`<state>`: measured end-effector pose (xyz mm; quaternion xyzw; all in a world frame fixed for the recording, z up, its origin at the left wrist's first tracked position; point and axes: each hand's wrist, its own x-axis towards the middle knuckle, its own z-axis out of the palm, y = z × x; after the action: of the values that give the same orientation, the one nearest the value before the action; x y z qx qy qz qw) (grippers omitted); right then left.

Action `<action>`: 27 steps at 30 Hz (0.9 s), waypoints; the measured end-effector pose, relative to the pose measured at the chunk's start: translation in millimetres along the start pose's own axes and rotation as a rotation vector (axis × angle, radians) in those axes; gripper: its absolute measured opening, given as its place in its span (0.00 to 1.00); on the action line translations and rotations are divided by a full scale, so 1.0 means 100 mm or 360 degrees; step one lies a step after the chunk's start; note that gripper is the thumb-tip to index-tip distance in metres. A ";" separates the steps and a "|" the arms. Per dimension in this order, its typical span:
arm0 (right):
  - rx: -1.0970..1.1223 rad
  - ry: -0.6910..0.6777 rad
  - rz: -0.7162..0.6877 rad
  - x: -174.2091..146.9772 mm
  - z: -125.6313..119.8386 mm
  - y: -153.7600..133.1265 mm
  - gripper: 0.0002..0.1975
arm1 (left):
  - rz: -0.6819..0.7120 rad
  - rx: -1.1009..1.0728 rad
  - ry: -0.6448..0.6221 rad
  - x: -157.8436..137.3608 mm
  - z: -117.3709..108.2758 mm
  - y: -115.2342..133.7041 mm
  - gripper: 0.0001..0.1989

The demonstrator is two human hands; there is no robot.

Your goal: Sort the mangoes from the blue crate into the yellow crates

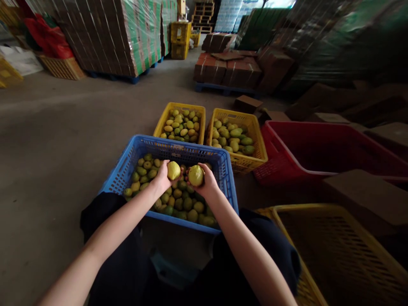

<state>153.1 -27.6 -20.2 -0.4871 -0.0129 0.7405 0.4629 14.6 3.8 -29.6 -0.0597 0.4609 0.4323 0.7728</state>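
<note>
My left hand [163, 177] is closed around a yellow lemon [174, 170]. Just to the right, my right hand [208, 180] grips a second, greener-yellow lemon [196, 175]. Both fruits are held side by side, a little apart, above a blue plastic crate [127, 148]. Inside that crate lie many green and yellow lemons [188, 204], partly hidden by my hands and forearms. Some fingers are out of sight behind the fruits.
Beyond the blue crate stand a left yellow crate [157, 127] and a right yellow crate [259, 140], both holding lemons. At right are a red bin [270, 157] and another yellow crate [302, 207]. Wrapped carton stacks [140, 38] and strapped boxes [210, 70] stand farther back.
</note>
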 end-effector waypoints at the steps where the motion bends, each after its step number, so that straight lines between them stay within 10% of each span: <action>1: 0.0010 0.0000 -0.0004 0.00 0.00 0.00 0.14 | 0.0024 -0.0022 0.0014 0.00 0.00 0.00 0.10; 21: 0.0161 0.0084 -0.0054 -0.01 0.04 0.02 0.10 | 0.0118 -0.0032 0.0083 -0.04 0.04 -0.08 0.09; 27: -0.0068 -0.0077 -0.0201 -0.01 0.04 0.02 0.07 | 0.0205 0.0234 -0.0199 -0.03 0.04 -0.07 0.10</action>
<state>149.1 -27.3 -18.1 -0.4771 -0.0705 0.7209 0.4976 21.5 -0.8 -27.1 0.0540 0.4450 0.4489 0.7730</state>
